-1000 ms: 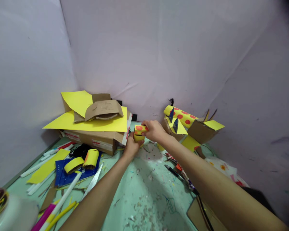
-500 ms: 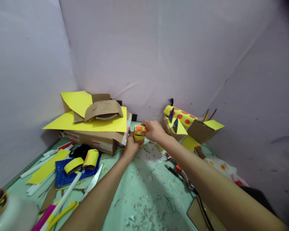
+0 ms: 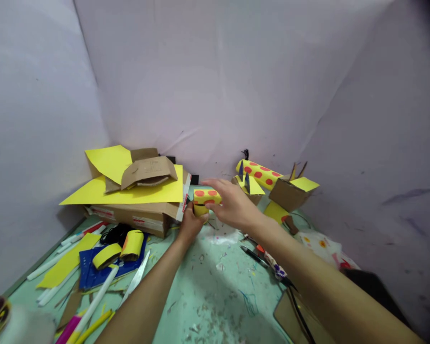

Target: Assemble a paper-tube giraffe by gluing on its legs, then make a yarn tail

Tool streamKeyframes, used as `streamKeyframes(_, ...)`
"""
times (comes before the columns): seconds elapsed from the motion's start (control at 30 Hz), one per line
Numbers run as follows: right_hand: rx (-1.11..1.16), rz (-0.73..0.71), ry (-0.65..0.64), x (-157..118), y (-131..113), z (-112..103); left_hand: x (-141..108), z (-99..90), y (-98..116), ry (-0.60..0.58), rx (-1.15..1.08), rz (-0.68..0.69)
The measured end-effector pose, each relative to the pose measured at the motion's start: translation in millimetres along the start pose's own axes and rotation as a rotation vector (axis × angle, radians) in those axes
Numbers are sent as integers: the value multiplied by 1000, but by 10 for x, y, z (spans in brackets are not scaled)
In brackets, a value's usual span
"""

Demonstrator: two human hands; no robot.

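A yellow paper roll with red-orange dots (image 3: 205,195) lies across a plain yellow piece (image 3: 200,209) at the middle of the table. My left hand (image 3: 192,222) has its fingers wrapped round the yellow piece from the left and below. Close against the right end of the dotted roll is my right hand (image 3: 229,200), its fingers spread and the thumb apart, beside the roll's lower edge. The far sides of both pieces are hidden.
Yellow sheets (image 3: 154,191) and cardboard scraps lie on a carton (image 3: 129,213) at the left. Short yellow rolls (image 3: 132,244), scissors (image 3: 138,277) and markers lie nearer. At the right are a pen (image 3: 253,257), a longer dotted tube (image 3: 261,174) and a cardboard box (image 3: 288,194).
My right hand has opened its fingers from the dotted roll, and more of the roll shows. The whole view has shifted slightly.
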State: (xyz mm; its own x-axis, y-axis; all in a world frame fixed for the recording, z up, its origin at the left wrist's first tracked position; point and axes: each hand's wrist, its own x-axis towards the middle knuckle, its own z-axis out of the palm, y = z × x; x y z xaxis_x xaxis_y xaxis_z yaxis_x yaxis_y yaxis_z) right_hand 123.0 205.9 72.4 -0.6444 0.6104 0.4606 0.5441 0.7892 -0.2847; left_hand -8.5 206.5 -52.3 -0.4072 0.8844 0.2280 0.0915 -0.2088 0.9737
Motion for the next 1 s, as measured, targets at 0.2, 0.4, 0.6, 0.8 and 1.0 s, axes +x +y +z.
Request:
streamKeyframes(0.2, 285, 326, 539, -499, 308, -304, 36, -17, -78, 18, -11, -13)
streamKeyframes(0.4, 562, 593, 654, -698, 812, -78, 31, -26, -81, -18, -135, -12)
streamKeyframes(0.6, 666, 627, 571, -635, 921, 141, 30, -25, -15, -57, -256, -18)
streamKeyframes(0.8, 749, 629, 460, -571, 1001, 235, 57, 2, -30, -80, -291, -42)
streamKeyframes(1.0, 792, 587, 468, -569, 986, 228, 56, 56, 19, -8, -286, -38)
